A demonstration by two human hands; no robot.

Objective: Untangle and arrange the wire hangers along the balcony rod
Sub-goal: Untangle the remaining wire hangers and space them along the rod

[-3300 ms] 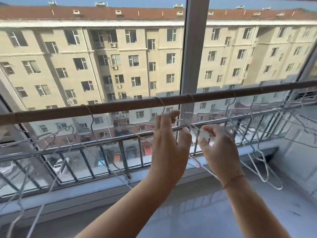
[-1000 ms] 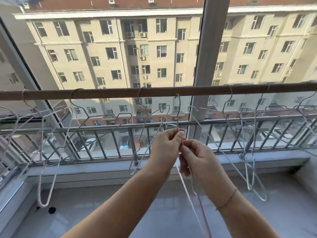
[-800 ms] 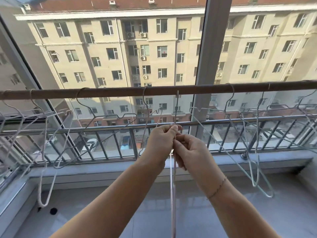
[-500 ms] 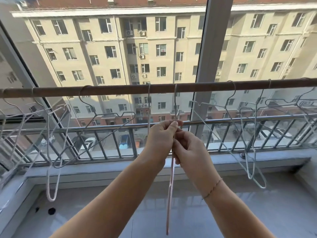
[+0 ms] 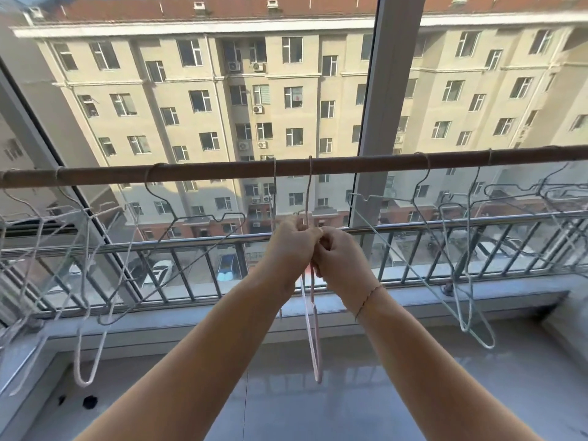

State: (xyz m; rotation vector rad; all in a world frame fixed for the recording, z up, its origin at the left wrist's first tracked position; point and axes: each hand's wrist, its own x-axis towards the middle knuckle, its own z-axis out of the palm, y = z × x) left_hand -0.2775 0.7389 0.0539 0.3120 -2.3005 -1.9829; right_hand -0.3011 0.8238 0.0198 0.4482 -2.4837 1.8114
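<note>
Pink hanger hangs edge-on from the rod — left hand and right hand both pinch its neck.

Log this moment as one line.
left hand: pinches pink hanger | right hand: pinches same hanger | hook: over rod | stage: untangling
</note>
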